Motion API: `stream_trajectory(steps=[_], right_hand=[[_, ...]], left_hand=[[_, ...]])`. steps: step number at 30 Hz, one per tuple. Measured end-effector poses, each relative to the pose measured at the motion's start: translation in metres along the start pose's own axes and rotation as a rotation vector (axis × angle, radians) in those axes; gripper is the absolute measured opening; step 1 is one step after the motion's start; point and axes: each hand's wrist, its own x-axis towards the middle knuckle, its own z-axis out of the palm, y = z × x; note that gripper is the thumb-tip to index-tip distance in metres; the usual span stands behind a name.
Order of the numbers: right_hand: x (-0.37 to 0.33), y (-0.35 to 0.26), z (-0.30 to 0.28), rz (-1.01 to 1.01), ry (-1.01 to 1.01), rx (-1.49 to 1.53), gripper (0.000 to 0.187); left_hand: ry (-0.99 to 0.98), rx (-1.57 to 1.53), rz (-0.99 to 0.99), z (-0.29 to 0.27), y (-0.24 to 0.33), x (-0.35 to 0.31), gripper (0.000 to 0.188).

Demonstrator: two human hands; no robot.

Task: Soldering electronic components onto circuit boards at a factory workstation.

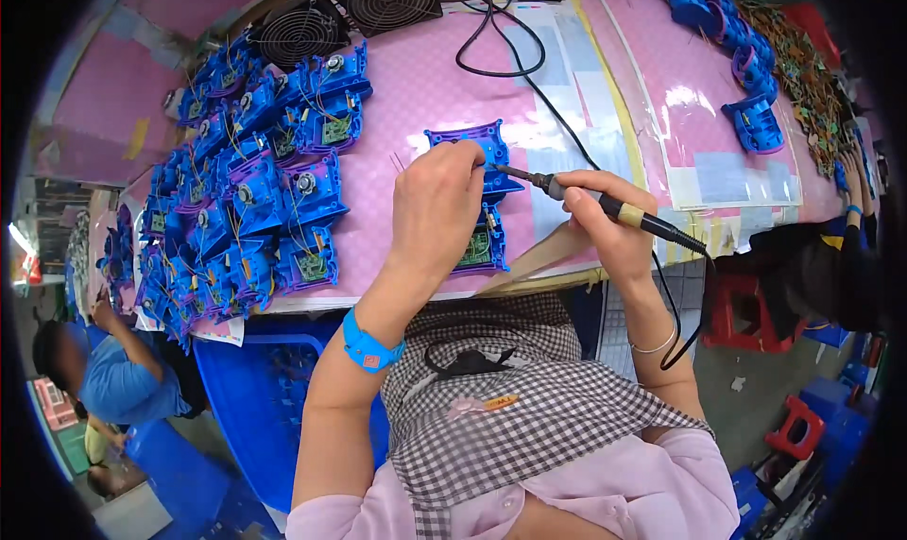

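Note:
In front of me on the pink mat lies a blue plastic housing (490, 233) with a green circuit board in its lower half. My right hand (609, 214) grips a soldering iron (631, 215), its tip pointing left at the upper half of the housing. Over that upper half bends my left hand (436, 200), its fingers closed and pinched near the iron's tip. What sits between those fingertips is hidden. From the iron's handle a black cable (678, 337) loops down and back up the table.
Many similar blue housings (250, 195) with wires and boards are stacked at left. Two black fans (300, 32) stand behind them. More blue parts (753, 124) and a heap of small boards (803, 77) lie far right. Co-workers sit at both sides. A blue crate (248, 412) is below the table edge.

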Motion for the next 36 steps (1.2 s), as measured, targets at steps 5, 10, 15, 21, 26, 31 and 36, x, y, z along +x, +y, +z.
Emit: stream_trajectory(steps=[5, 10, 15, 21, 26, 31, 36], right_hand=[[0.001, -0.005, 0.002, -0.063, -0.011, -0.013, 0.017], [0.001, 0.0, -0.002, -0.164, 0.01, -0.06, 0.017], [-0.002, -0.001, 0.0, -0.107, -0.007, -0.017, 0.018], [-0.003, 0.001, 0.002, -0.061, 0.025, 0.004, 0.018], [-0.002, 0.001, 0.003, -0.076, 0.018, -0.01, 0.018], [-0.002, 0.001, 0.002, -0.101, -0.003, 0.001, 0.017], [-0.004, 0.001, 0.002, -0.08, 0.025, 0.015, 0.017]], left_hand=[[-0.004, 0.073, 0.006, -0.001, 0.001, 0.001, 0.013], [0.311, -0.152, -0.177, -0.036, 0.008, -0.013, 0.011], [0.216, -0.329, -0.513, -0.04, -0.018, -0.032, 0.015], [0.259, -0.077, -0.165, -0.027, -0.016, -0.026, 0.016], [0.333, -0.226, -0.24, -0.023, -0.006, -0.029, 0.016], [0.194, -0.401, -0.283, -0.018, -0.006, -0.018, 0.014], [-0.038, -0.095, -0.141, -0.012, 0.0, -0.01, 0.009]])
